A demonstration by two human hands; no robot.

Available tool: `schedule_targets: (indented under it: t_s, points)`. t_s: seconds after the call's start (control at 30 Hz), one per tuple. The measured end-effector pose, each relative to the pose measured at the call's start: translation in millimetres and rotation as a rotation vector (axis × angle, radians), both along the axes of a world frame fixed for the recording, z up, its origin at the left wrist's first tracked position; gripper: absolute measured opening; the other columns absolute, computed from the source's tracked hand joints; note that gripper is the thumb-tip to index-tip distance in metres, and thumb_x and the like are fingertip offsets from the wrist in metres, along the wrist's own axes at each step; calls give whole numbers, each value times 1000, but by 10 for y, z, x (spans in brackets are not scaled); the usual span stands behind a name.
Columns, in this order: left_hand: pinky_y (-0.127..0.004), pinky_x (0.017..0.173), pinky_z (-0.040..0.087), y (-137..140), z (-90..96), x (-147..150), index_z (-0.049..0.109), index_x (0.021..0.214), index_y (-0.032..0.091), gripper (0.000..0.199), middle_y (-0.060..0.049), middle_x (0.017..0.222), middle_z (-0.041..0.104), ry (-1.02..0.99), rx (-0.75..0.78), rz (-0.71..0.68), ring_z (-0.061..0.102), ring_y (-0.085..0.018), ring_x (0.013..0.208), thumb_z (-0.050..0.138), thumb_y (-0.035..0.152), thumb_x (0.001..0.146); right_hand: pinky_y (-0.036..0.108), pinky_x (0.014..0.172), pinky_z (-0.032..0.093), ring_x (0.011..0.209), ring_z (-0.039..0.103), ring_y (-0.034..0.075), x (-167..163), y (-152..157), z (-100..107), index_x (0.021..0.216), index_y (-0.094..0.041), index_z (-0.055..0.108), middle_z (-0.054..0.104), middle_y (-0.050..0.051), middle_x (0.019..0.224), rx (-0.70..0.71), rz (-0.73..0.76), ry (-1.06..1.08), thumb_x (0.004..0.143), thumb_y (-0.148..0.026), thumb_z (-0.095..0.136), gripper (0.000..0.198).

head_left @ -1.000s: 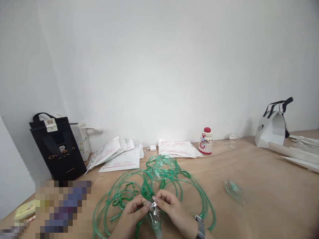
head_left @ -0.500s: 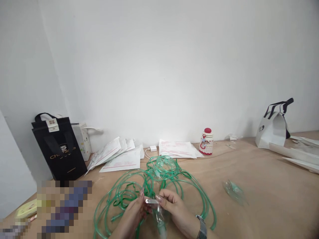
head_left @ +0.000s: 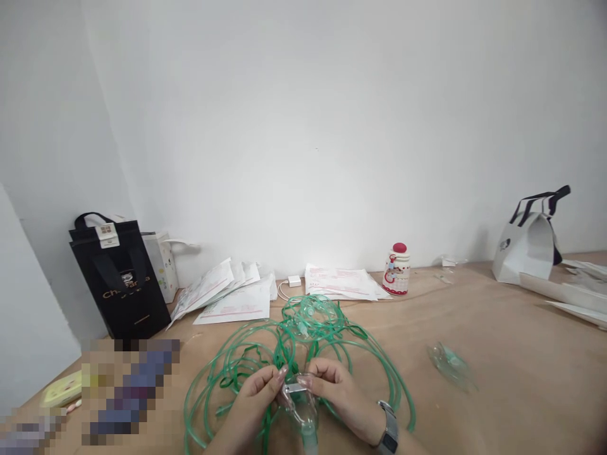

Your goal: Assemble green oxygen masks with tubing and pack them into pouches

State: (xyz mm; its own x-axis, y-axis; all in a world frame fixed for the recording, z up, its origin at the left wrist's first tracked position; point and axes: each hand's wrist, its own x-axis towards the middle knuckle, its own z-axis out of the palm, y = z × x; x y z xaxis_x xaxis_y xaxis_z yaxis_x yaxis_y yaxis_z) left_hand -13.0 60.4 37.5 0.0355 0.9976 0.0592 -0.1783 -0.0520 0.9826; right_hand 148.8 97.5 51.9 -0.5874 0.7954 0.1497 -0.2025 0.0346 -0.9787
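Note:
A clear oxygen mask (head_left: 303,411) with a green connector at its lower end is between my hands, close to me. Across its upper part lies a small silvery metal nose strip (head_left: 297,388). My left hand (head_left: 262,393) pinches the left end of the strip between thumb and forefinger. At the right end, my right hand (head_left: 332,388) grips strip and mask edge with thumb and bent fingers. Coils of green tubing (head_left: 218,360) spread around and behind both hands, partly covered by them. More clear masks (head_left: 317,311) lie heaped on the tubing farther back.
A separate clear mask piece (head_left: 450,363) lies to the right on the brown table (head_left: 497,392). Along the wall stand a black bag (head_left: 121,284), white printed packets (head_left: 237,306), more packets (head_left: 341,282), a red-capped bottle (head_left: 396,272) and a white bag (head_left: 524,249).
My left hand has come up and closed on the left end of the metal strip, which was free before. The view has shifted slightly.

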Motion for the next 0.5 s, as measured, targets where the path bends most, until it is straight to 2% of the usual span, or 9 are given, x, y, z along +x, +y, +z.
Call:
schedule_targets:
  t_s: [0.27,0.5]
  points:
    - [-24,50,23,-103,153,76,36,48,21,46,6,50,30,192,13,16,27,-11,52,57,59,63,22,49,19,50,30,7,40,57,-36,54,-15,44,39,-6,52,57,100,-55,62,-46,69,41]
    - [-24,50,24,-99,142,88,33,50,22,45,7,51,30,270,35,33,28,-12,52,52,61,65,22,48,17,50,27,7,60,23,61,53,-17,38,34,-7,51,101,149,-104,62,-47,68,44]
